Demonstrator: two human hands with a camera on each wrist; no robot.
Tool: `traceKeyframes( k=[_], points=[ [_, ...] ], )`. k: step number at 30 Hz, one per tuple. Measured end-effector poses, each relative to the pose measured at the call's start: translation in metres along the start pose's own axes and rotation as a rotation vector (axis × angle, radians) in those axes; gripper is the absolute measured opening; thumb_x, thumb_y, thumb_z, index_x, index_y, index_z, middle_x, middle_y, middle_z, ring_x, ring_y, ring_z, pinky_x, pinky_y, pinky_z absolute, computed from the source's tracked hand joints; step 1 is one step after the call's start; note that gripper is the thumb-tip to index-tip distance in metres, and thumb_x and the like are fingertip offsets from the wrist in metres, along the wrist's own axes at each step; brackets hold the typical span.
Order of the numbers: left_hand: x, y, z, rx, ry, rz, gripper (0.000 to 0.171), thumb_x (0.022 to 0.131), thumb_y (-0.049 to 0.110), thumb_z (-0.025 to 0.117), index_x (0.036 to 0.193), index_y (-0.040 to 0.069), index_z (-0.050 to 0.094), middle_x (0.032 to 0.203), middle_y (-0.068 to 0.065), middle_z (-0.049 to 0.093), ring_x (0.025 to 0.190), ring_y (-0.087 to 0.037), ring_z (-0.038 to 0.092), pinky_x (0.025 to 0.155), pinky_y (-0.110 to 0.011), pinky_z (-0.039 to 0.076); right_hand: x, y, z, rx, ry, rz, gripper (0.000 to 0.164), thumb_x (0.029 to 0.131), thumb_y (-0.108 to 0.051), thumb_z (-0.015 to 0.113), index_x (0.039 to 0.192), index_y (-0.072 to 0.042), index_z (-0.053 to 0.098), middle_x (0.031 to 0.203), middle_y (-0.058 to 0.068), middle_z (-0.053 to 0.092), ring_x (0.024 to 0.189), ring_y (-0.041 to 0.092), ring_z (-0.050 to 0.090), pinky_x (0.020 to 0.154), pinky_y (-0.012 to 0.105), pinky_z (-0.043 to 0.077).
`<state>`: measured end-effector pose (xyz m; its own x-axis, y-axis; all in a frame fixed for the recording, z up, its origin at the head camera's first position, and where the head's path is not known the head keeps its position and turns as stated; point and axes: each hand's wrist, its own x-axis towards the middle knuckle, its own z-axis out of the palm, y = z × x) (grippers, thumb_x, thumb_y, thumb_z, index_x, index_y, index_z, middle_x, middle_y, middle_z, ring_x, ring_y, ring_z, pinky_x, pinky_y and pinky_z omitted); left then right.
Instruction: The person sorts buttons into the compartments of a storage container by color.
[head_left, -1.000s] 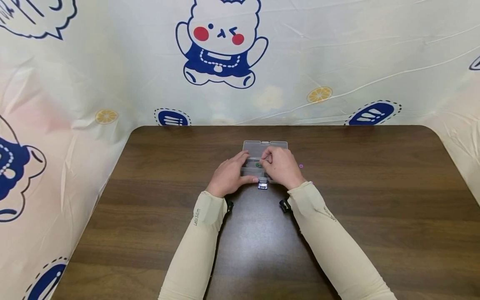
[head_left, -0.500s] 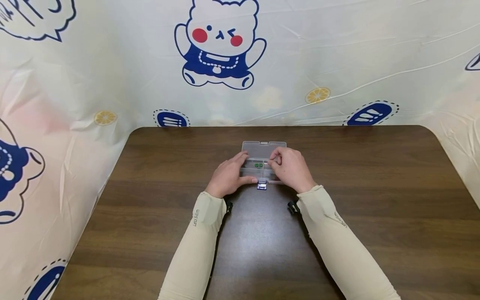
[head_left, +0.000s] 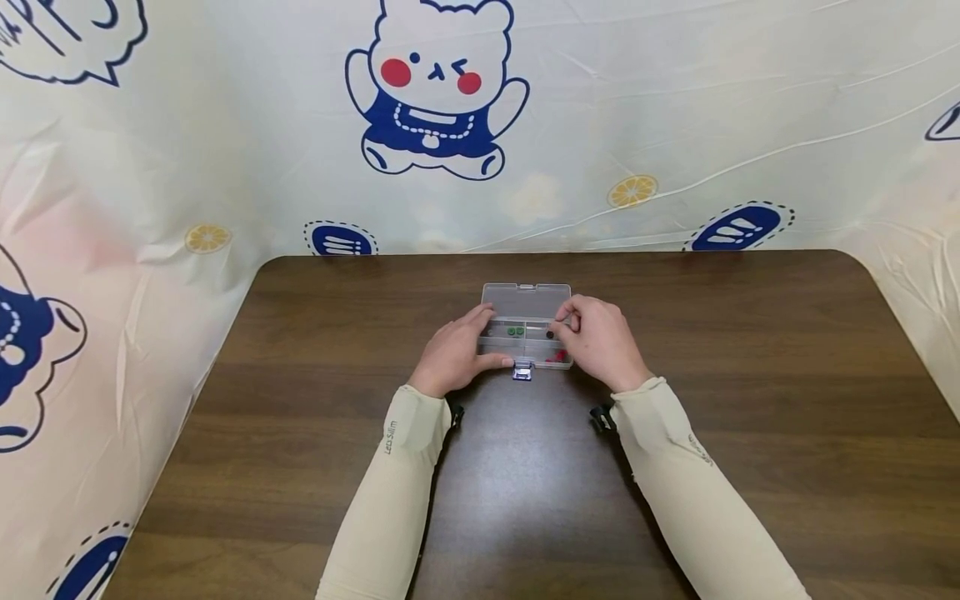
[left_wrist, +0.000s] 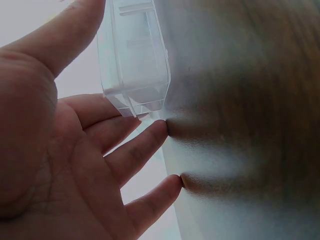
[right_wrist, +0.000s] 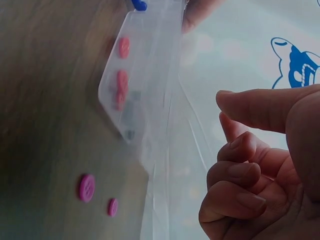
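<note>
A clear plastic compartment box (head_left: 502, 342) sits on the table with its lid (head_left: 527, 301) folded back. My left hand (head_left: 459, 353) holds its left side, thumb along the front and fingers toward the back; the left wrist view shows that end of the box (left_wrist: 135, 55) up close. Green buttons (head_left: 515, 332) lie in a back left compartment, a black button (head_left: 550, 334) at the back right and red buttons (head_left: 558, 356) at the front right. Over the right end, my right hand (head_left: 600, 337) has thumb and forefinger tips together, other fingers curled, nothing visible between them.
Two purple buttons, a larger one (right_wrist: 86, 188) and a smaller one (right_wrist: 113, 207), lie on the table beside the box's right end. A blue latch (head_left: 522, 372) hangs at the box front. Behind the brown table (head_left: 337, 317) hangs a printed curtain (head_left: 585, 125).
My right hand has moved right across the box, uncovering the green buttons, then the black and red ones. It now hides the purple button seen earlier. The left hand stays on the box.
</note>
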<state>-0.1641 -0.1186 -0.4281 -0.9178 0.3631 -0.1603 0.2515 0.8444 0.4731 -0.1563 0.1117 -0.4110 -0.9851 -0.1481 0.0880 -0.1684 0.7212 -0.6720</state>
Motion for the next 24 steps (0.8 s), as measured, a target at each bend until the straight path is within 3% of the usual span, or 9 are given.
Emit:
traceKeyframes(
  k=[24],
  points=[
    [0.0, 0.0, 0.0, 0.019, -0.002, 0.01, 0.088, 0.088, 0.049, 0.075, 0.154, 0.003, 0.039, 0.162, -0.01, 0.033, 0.144, -0.031, 0.039, 0.119, -0.049, 0.029, -0.021, 0.026, -0.018, -0.051, -0.009, 0.028, 0.011, 0.092, -0.015, 0.073, 0.09, -0.005, 0.068, 0.076, 0.006, 0.057, 0.071, 0.023, 0.052, 0.066, 0.035, 0.041]
  ],
)
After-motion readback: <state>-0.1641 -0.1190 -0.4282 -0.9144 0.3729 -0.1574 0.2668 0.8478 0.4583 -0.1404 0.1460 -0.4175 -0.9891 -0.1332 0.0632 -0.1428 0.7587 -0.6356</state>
